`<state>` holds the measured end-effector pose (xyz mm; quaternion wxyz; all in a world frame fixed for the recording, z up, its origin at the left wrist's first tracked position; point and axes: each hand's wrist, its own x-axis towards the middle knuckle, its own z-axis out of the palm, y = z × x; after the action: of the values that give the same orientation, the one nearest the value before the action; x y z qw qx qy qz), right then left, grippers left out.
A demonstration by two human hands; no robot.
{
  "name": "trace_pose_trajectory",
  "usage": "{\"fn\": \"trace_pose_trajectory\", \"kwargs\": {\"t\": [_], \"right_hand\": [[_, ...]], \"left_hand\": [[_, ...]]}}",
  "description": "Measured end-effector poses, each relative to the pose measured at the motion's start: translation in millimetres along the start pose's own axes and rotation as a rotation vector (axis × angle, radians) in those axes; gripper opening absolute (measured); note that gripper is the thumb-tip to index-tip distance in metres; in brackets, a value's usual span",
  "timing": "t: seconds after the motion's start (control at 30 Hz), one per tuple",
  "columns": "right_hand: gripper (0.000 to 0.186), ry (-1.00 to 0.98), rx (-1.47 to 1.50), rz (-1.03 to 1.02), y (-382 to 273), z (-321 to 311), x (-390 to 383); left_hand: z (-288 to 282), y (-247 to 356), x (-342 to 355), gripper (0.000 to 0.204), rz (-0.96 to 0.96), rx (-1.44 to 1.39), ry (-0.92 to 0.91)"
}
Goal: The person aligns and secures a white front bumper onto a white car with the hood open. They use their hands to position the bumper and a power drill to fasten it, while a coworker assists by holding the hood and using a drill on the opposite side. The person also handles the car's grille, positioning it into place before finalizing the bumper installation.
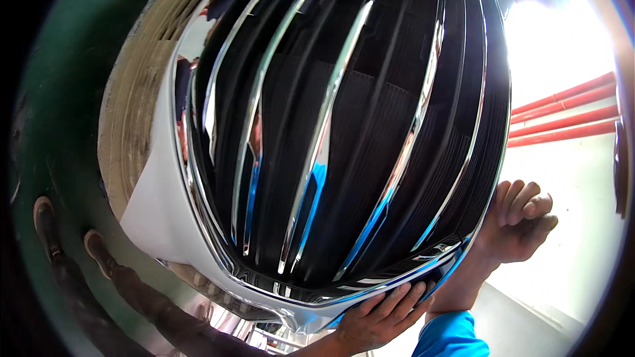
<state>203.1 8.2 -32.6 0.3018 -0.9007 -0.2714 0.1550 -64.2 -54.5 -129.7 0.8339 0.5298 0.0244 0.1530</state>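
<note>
A large car front grille, black with long chrome slats, fills most of the view, edged by a silver-white trim panel. My left hand lies against the lower chrome edge, its fingers stretched out along it. At the right edge of the grille is my right hand, below a blue sleeve cuff's arm line, with fingers curled; whether they hold anything is unclear. The blue sleeve shows at the bottom. Beige layered material lies beside and behind the grille's left side.
Two legs in dark trousers and shoes stand on a green floor at left. Red pipes run along a pale wall at right, under a bright light. Metal bars show at the bottom, behind the grille.
</note>
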Motion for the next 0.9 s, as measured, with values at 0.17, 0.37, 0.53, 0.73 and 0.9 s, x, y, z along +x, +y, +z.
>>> {"fn": "trace_pose_trajectory", "kwargs": {"t": [0.17, 0.37, 0.53, 0.73, 0.9], "right_hand": [[0.044, 0.032, -0.107, 0.012, -1.6, 9.7, 1.8], [0.039, 0.018, 0.018, 0.053, -6.6, 7.0, -1.5], [0.037, 0.128, 0.063, 0.031, -4.4, 10.6, -12.0], [0.037, 0.041, 0.027, 0.086, -13.0, 4.8, -11.0], [0.037, 0.010, 0.058, 0.062, -4.2, 9.2, -3.8]], "left_hand": [[-17.9, -5.1, 9.0, 0.046, 0.024, 0.026, -0.013], [-9.6, -7.9, -10.3, 0.045, 0.032, 0.014, -0.029], [-25.3, -13.1, -8.8, 0.044, 0.038, -0.025, -0.083], [-73.8, -50.5, 22.7, 0.044, 0.009, -0.076, -0.112], [-70.7, -34.2, 101.9, 0.044, -0.038, -0.171, -0.067]]}}
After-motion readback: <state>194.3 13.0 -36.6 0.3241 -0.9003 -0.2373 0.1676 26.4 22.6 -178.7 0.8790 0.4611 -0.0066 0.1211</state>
